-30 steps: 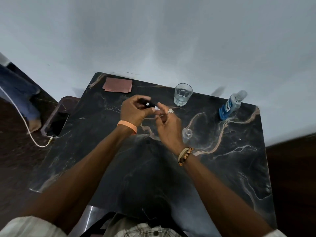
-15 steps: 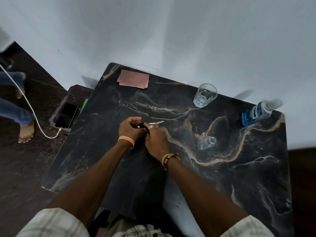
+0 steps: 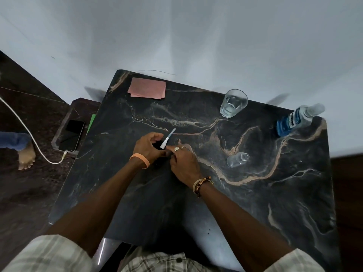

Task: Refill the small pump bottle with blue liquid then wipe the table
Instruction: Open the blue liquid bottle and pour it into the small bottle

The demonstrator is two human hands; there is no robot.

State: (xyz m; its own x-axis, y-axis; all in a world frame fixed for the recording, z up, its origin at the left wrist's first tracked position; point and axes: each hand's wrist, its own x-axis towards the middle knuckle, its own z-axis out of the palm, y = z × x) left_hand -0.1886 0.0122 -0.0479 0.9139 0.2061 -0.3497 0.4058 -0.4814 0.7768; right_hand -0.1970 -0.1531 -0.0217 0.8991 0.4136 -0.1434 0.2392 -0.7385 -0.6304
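Note:
My left hand [image 3: 148, 147] grips a black pump head [image 3: 157, 147]; its white stem and thin dip tube [image 3: 167, 138] stick out toward the far side of the table. The curled fingers of my right hand [image 3: 183, 160] pinch the same pump head from the right. Both hands are low over the middle of the dark marble table [image 3: 255, 203]. The small clear bottle [image 3: 237, 159] stands uncapped to the right of my right hand and looks empty. A bottle of blue liquid [image 3: 292, 123] with a clear cap stands at the far right corner.
A drinking glass [image 3: 233, 103] with some water stands near the far edge. A folded pink cloth [image 3: 147, 88] lies at the far left corner. On a low stand left of the table a phone [image 3: 70, 136] is plugged into a white cable [image 3: 29, 136]. Someone's bare foot [image 3: 26, 156] is on the floor.
Both hands have come down from chest height to just above the table with the pump head. The dip tube has swung from pointing right to pointing away from me.

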